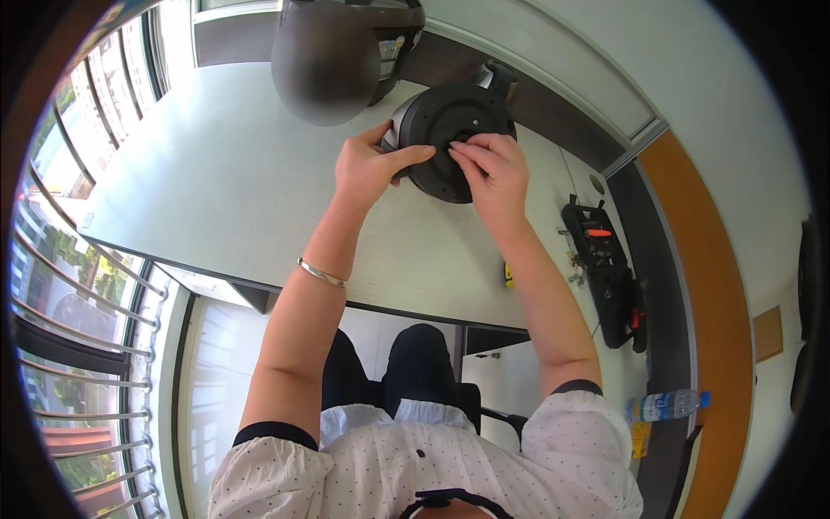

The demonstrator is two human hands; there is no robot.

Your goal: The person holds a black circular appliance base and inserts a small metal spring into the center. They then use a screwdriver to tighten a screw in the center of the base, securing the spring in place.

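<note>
An electric kettle (pixel 445 177) lies tipped over on the table, its round black underside facing me and a bit of silver body showing at the left. Its dark handle (pixel 500 80) sticks out at the far right. My left hand (pixel 370 166) grips the kettle's left side, thumb resting on the rim of the base. At the middle of the underside, the thumb and fingers of my right hand (pixel 494 169) are pinched together. Whatever is between those fingertips is too small or hidden to make out.
A dark rounded appliance (pixel 324 65), partly blurred, stands behind on the left. To the right lies an open black tool case (pixel 598 259) with red-handled tools and small metal pieces beside it. A yellow object (pixel 508 276) sits by my right forearm; a water bottle (pixel 666 405) is further right.
</note>
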